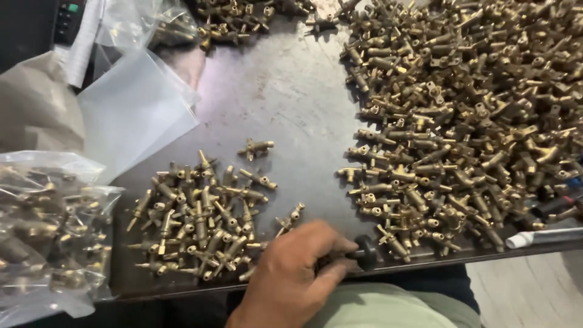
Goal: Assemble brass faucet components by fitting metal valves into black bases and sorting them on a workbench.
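Head view: hand (291,273) gripping ribbed black knob (366,252)

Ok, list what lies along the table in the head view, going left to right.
Clear bag of brass fittings → small heap of brass fittings → hand gripping a black knob → large heap of brass fittings → white tube.

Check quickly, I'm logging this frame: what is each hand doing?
Left hand: closed on a black round knob at the table edge.
Right hand: not in view.
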